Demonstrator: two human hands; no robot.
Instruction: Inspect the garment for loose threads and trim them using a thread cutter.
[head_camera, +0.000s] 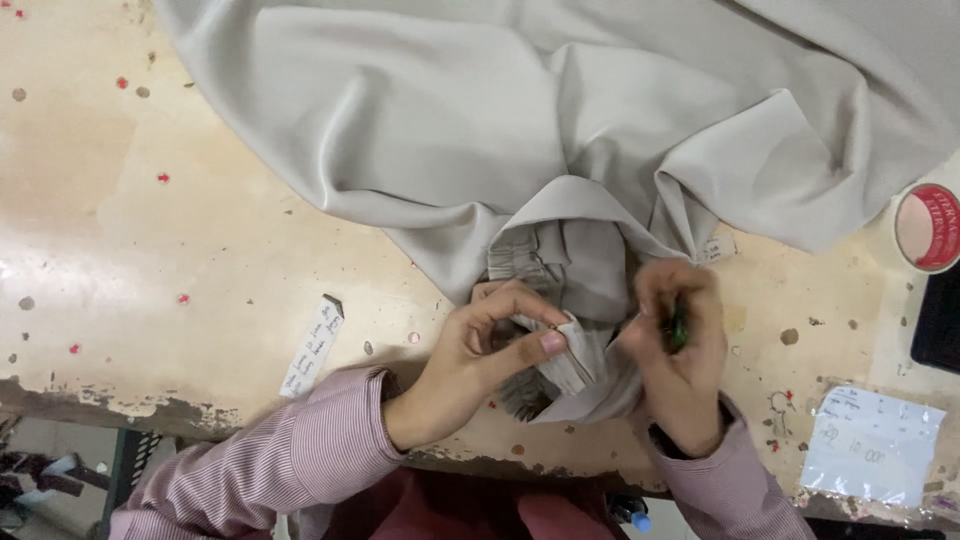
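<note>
On a worn, paint-flecked beige worktable lie one grey garment, two paper slips, one roll of tape and a bagged note, while the left hand pinches the garment's gathered edge and the right hand grips what may be a small green tool.

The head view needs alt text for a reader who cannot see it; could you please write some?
The left hand pinches a small tag at the gathered edge of a grey garment on a worn worktable. The right hand grips a green tool.
</note>
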